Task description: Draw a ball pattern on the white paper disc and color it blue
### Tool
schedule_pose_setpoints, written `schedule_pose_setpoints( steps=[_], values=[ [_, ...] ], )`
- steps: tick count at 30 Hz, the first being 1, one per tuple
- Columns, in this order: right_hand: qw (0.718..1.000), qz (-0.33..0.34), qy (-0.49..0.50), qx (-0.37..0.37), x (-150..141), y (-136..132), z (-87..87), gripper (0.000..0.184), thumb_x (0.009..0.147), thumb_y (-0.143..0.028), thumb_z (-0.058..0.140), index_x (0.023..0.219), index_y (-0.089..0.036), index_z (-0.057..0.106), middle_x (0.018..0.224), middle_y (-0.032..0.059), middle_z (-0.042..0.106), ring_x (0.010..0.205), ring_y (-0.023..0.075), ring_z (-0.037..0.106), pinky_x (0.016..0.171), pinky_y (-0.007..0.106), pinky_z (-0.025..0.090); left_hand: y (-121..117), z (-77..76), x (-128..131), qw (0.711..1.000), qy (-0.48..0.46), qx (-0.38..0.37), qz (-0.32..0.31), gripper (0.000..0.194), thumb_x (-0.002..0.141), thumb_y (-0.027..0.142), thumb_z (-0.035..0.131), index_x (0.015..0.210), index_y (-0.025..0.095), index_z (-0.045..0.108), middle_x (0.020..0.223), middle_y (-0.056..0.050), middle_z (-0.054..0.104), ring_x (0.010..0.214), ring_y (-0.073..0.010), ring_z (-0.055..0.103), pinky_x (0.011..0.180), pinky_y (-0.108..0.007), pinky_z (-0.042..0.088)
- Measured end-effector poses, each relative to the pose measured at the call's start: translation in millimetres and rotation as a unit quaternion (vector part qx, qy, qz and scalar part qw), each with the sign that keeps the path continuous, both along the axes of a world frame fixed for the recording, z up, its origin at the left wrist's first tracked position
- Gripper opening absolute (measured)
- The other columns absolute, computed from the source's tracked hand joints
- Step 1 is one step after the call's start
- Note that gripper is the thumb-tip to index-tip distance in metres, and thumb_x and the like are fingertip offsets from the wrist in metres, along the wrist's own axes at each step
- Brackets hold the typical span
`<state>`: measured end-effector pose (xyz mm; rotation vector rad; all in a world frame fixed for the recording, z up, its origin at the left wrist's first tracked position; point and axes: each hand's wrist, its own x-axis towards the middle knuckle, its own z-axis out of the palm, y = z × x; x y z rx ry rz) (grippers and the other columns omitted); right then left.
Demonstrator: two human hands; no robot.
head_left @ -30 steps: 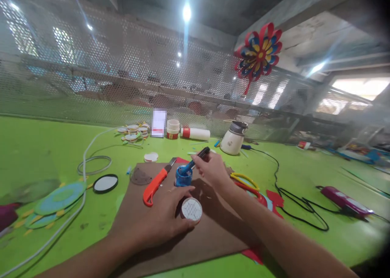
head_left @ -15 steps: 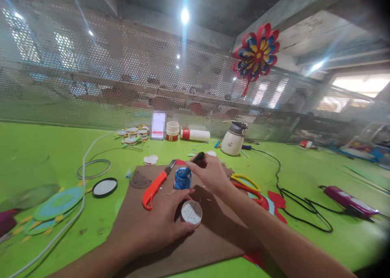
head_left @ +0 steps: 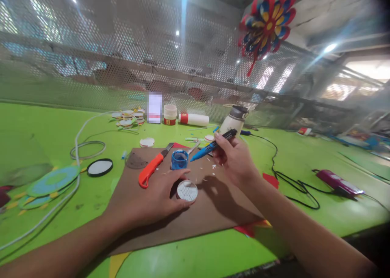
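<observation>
My left hand (head_left: 152,197) rests on the brown board (head_left: 195,225), thumb and fingers closed around a small round piece (head_left: 187,191). Its white top carries a web of dark lines. In my right hand (head_left: 236,158) is a marker (head_left: 215,145), black at the upper end and blue down to its pointed tip. The tip points down-left, in the air just right of an open jar (head_left: 179,159) smeared with blue. A utility knife (head_left: 154,167) with an orange handle lies left of the jar. Small white scraps are scattered on the board under my right hand.
A clear protractor (head_left: 136,160) lies on the board's left corner. Behind stand a white flask (head_left: 234,121), a paper cup (head_left: 170,115) and a phone (head_left: 154,107). A purple glue gun (head_left: 338,183) with a black cord lies right; a white cable (head_left: 77,164) runs along the left.
My right hand has lifted the marker out of the blue jar and moved it right. My left hand keeps hold of the round piece. The camera view has tilted down.
</observation>
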<state>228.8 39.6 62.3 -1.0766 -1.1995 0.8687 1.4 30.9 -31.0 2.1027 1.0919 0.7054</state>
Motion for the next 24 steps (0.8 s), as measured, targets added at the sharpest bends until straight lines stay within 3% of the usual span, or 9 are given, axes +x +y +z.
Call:
schedule_pose_setpoints(
  steps=[5,8,13,18,24],
  values=[
    [0.995,0.027,0.05,-0.08,2.3,-15.5,-15.3,0.071,0.056,-0.077,0.109,0.067,-0.024,0.064,0.049,-0.006,0.057,0.041,0.0068,0.045,0.039,0.019,0.037,-4.1,11.9,0.8,0.999,-0.001,-0.043,-0.001,0.077,0.085,0.054,0.085,0.154,0.02,0.078,0.155,-0.017,0.084,0.144,-0.0449,0.077,0.124,-0.058,0.063],
    [0.988,0.047,0.082,-0.122,5.7,-19.5,-26.1,0.067,0.056,-0.071,0.113,0.073,-0.02,0.074,0.051,-0.0051,0.063,0.042,0.0067,0.05,0.04,0.018,0.041,-7.4,16.1,-0.5,0.998,-0.009,-0.065,0.011,0.09,0.081,0.057,0.087,0.162,0.021,0.072,0.161,-0.017,0.081,0.148,-0.0454,0.075,0.128,-0.06,0.059],
    [0.989,0.081,0.052,-0.114,12.5,-22.2,-37.9,0.06,0.07,-0.071,0.111,0.076,-0.019,0.08,0.056,-0.0035,0.069,0.045,0.0079,0.056,0.043,0.019,0.045,-9.4,16.1,-2.5,0.995,-0.02,-0.099,0.024,0.099,0.078,0.06,0.088,0.167,0.023,0.067,0.168,-0.017,0.078,0.157,-0.0473,0.07,0.137,-0.065,0.052],
    [0.986,0.112,0.032,-0.119,12.6,-34.4,-39.4,0.051,0.096,-0.066,0.099,0.08,-0.021,0.079,0.065,-0.002,0.075,0.051,0.009,0.062,0.05,0.019,0.052,-11.2,14.2,-2.7,0.993,-0.021,-0.11,0.032,0.098,0.076,0.058,0.09,0.167,0.028,0.068,0.167,-0.014,0.077,0.158,-0.0475,0.07,0.138,-0.066,0.053],
    [0.983,0.14,0.022,-0.116,9.4,-39.4,-36.3,0.043,0.098,-0.057,0.097,0.085,-0.022,0.074,0.064,-0.004,0.071,0.053,0.0108,0.062,0.051,0.022,0.053,-10.6,7.7,-5.1,0.991,-0.053,-0.119,0.018,0.108,0.08,0.058,0.091,0.179,0.032,0.057,0.169,-0.013,0.075,0.159,-0.0441,0.07,0.138,-0.064,0.053]
  ],
)
